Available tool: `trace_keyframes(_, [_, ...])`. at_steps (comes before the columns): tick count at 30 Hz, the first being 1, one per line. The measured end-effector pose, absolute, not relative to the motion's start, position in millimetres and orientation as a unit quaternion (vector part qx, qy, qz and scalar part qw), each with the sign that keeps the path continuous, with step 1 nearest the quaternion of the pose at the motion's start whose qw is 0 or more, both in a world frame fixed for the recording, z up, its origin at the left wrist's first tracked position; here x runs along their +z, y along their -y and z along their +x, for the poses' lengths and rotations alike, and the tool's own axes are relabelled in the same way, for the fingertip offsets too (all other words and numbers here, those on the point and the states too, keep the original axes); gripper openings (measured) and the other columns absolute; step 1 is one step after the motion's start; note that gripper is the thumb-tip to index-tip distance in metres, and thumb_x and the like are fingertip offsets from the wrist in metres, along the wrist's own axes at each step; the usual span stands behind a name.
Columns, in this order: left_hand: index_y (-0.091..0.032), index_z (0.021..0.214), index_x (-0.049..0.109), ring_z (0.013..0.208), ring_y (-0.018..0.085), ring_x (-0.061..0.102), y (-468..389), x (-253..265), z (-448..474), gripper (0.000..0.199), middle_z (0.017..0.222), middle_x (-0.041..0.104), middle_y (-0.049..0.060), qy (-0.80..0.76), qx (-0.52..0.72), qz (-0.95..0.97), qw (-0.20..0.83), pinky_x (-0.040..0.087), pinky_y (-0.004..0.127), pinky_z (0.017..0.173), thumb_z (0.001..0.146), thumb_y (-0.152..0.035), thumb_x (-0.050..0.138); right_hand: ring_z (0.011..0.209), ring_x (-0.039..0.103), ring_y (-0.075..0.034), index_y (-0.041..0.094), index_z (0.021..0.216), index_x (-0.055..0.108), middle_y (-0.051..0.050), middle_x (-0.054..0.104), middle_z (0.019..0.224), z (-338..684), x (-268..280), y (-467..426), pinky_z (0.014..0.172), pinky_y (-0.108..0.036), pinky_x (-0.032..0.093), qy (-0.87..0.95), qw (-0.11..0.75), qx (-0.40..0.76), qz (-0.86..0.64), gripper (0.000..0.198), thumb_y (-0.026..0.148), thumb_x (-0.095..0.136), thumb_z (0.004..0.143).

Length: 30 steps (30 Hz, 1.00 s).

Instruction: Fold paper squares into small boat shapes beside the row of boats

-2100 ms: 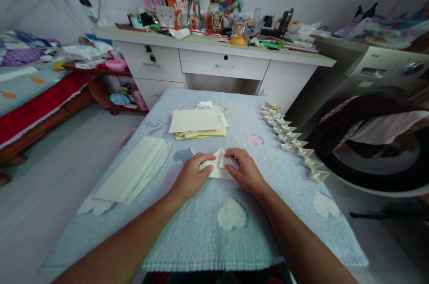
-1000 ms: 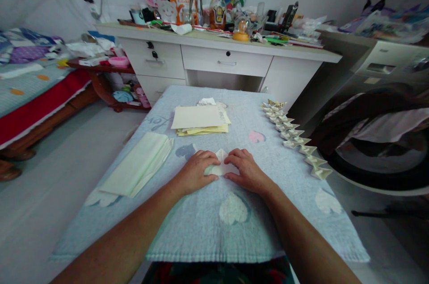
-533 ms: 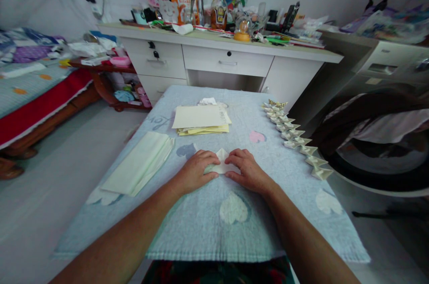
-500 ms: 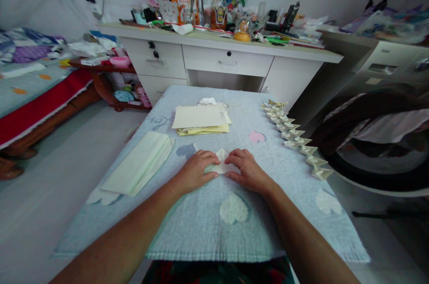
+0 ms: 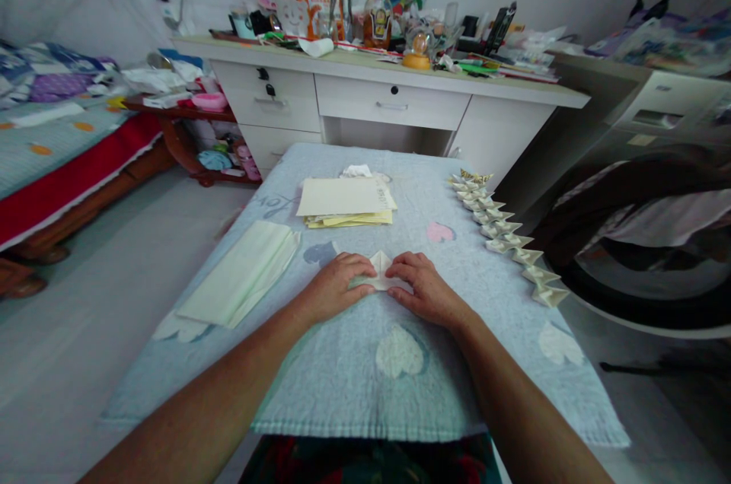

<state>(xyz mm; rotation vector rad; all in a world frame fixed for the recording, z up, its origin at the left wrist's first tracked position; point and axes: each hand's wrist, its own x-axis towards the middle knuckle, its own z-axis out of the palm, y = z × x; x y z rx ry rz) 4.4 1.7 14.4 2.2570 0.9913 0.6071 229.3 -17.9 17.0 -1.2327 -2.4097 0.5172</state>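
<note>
One folded paper | left hand and right hand: fingers clamped on opposite sides | blue cloth beneath

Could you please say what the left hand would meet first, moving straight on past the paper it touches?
Probably the right hand, facing the left hand across the folded paper, though depth is hard to judge.

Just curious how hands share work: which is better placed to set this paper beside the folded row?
Probably the right hand: the folded row lies to its right, while the left hand is farther away. Both hands touch the paper.
</note>
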Motion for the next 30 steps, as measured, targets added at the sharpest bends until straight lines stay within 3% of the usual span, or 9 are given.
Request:
trace_keyframes(6, [-0.019, 0.091, 0.067, 0.097, 0.020, 0.058, -2.9, 10.7, 7.1, 0.018, 0.097, 0.068, 0.005, -0.374, 0.239, 0.854, 0.272, 0.042, 0.034, 0.091, 0.089, -0.029, 0.053, 0.093, 0.049, -0.020, 0.019, 0.100, 0.065, -0.007, 0.059, 0.104, 225.8, 15.1, 19.5, 0.086, -0.036, 0.037, 0.858, 0.200, 0.163, -0.445, 0.016, 0.025, 0.056, 0.088])
trace_keyframes(16, [-0.019, 0.094, 0.067, 0.099, 0.019, 0.059, -3.7, 10.3, 4.3, 0.013, 0.101, 0.069, 0.004, -0.376, 0.239, 0.852, 0.274, 0.043, 0.032, 0.091, 0.084, -0.025, 0.060, 0.093, 0.050, -0.020, 0.020, 0.099, 0.066, -0.007, 0.060, 0.104, 226.6, 16.6, 19.8, 0.085, -0.036, 0.038, 0.854, 0.205, 0.170, -0.447, 0.017, 0.025, 0.052, 0.092])
trace_keyframes(22, [-0.020, 0.092, 0.067, 0.094, 0.018, 0.059, -2.3, 9.8, 4.6, 0.018, 0.095, 0.070, 0.003, -0.386, 0.237, 0.854, 0.256, 0.043, 0.032, 0.088, 0.091, -0.027, 0.051, 0.091, 0.052, -0.018, 0.019, 0.096, 0.068, -0.007, 0.062, 0.101, 224.6, 13.1, 16.8, 0.084, -0.034, 0.038, 0.851, 0.206, 0.165, -0.455, 0.020, 0.024, 0.048, 0.095])
trace_keyframes(27, [-0.020, 0.097, 0.065, 0.098, 0.020, 0.058, -0.1, 9.3, 1.0, 0.020, 0.100, 0.069, 0.004, -0.368, 0.229, 0.871, 0.230, 0.044, 0.033, 0.090, 0.078, -0.027, 0.068, 0.090, 0.052, -0.018, 0.018, 0.094, 0.068, -0.007, 0.064, 0.100, 223.9, 9.9, 14.9, 0.084, -0.033, 0.039, 0.849, 0.216, 0.156, -0.456, 0.020, 0.023, 0.048, 0.095])
trace_keyframes(30, [-0.021, 0.095, 0.065, 0.098, 0.020, 0.058, -0.1, 9.0, 0.5, 0.018, 0.100, 0.068, 0.003, -0.359, 0.224, 0.879, 0.222, 0.044, 0.034, 0.090, 0.078, -0.023, 0.068, 0.090, 0.052, -0.018, 0.018, 0.094, 0.067, -0.007, 0.064, 0.100, 224.2, 10.3, 15.9, 0.084, -0.033, 0.039, 0.849, 0.214, 0.153, -0.458, 0.019, 0.023, 0.049, 0.094])
